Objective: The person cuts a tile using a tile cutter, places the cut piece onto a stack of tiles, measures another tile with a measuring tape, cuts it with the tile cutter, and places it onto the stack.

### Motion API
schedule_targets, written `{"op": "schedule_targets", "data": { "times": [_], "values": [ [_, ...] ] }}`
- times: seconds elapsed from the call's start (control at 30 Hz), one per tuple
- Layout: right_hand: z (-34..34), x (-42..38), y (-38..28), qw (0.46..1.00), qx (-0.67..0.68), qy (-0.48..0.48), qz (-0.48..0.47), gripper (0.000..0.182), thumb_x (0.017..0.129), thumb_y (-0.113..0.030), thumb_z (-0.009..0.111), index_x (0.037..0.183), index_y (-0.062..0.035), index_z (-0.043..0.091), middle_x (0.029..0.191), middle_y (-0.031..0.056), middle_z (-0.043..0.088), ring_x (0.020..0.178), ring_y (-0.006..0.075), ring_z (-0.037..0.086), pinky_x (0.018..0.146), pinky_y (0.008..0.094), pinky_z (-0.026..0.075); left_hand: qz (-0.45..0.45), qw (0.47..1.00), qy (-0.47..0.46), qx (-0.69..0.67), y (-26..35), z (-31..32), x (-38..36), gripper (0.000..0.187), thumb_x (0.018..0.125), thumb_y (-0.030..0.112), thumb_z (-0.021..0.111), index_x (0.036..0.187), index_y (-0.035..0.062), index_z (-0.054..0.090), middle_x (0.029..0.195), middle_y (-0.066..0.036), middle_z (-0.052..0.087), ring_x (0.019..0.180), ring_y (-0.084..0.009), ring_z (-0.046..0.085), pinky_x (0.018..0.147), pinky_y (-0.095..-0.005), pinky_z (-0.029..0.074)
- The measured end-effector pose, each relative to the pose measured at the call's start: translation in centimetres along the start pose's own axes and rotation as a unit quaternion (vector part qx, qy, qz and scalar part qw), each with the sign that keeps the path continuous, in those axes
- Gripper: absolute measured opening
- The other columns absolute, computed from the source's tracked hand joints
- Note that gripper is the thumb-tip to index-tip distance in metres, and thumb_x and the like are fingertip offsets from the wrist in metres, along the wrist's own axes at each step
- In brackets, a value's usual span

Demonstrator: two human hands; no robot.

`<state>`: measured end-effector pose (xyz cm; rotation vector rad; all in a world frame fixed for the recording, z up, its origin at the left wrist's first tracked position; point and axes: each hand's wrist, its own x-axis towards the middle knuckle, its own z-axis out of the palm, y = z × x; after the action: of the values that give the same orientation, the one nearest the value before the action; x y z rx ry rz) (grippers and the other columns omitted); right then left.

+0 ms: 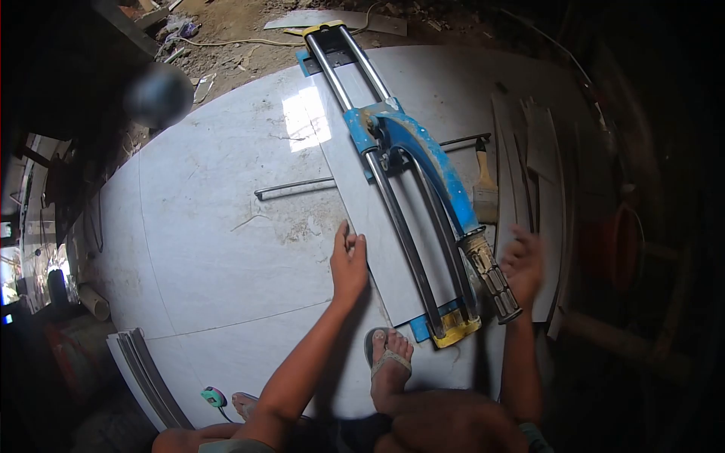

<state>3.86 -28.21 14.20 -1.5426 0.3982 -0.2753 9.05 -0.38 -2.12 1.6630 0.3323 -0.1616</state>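
Observation:
A blue manual tile cutter [423, 143] with twin steel rails lies lengthwise on the tiled floor, its yellow end closest to me. Under the rails rests a long pale tile [377, 249]. My left hand [350, 264] is at the left edge of this tile, index finger and thumb extended and apart. To the right of the cutter's ribbed handle [491, 275], my right hand [525, 260] is raised with loosely bent fingers, slightly blurred and off the grip. A thin support bar [294, 189] sticks out from the cutter's left side.
A paintbrush [485, 185] and cut tile strips [540, 151] lie to the right. Stacked tile pieces [143, 377] and a green tape measure [214, 396] are at lower left. My sandalled foot [389, 362] stands near the cutter's end. Dirt and rubble [234, 30] border the far side.

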Motion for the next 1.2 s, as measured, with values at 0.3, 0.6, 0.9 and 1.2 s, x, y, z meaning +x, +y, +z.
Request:
{"op": "schedule_targets", "data": {
  "times": [0.3,0.6,0.9,1.2],
  "values": [
    [-2.3,2.7,17.9,0.975,-0.206,-0.012,0.087,0.024,0.093,-0.013,0.074,0.113,-0.0006,0.072,0.094,0.0078,0.069,0.078,0.0118,0.062,0.071,0.0277,0.051,0.009,0.993,-0.078,-0.088,1.2,-0.9,2.7,0.055,0.102,0.015,0.063,0.149,-0.0068,0.046,0.097,0.002,0.061,0.087,-0.0053,0.052,0.08,-0.02,0.045],
    [-1.2,3.4,18.3,0.944,-0.319,-0.053,-0.056,0.04,0.083,-0.001,0.077,0.123,-0.0018,0.069,0.097,0.0094,0.064,0.083,0.02,0.063,0.076,0.0288,0.05,0.003,0.994,-0.066,-0.09,1.7,1.0,2.7,0.057,0.102,0.015,0.065,0.151,-0.0046,0.045,0.086,0.009,0.054,0.068,-0.0006,0.042,0.058,-0.017,0.036],
    [-0.4,3.4,16.7,0.945,-0.323,-0.038,-0.043,0.034,0.087,-0.007,0.078,0.119,0.002,0.072,0.086,0.0093,0.06,0.076,0.0182,0.058,0.07,0.0307,0.048,0.06,0.996,-0.047,0.051,2.1,0.6,2.9,0.054,0.098,0.013,0.065,0.148,0.0017,0.051,0.083,-0.001,0.048,0.077,-0.0104,0.047,0.07,-0.0263,0.042],
    [2.1,3.2,13.7,0.952,-0.305,-0.001,-0.025,0.035,0.089,-0.012,0.079,0.117,0.0069,0.071,0.083,0.0096,0.061,0.076,0.0175,0.058,0.072,0.0292,0.047,0.061,0.997,-0.044,-0.026,1.2,0.9,3.5,0.05,0.099,0.013,0.066,0.145,-0.0024,0.054,0.092,-0.003,0.056,0.084,-0.01,0.05,0.078,-0.0242,0.043]
  ]
}}
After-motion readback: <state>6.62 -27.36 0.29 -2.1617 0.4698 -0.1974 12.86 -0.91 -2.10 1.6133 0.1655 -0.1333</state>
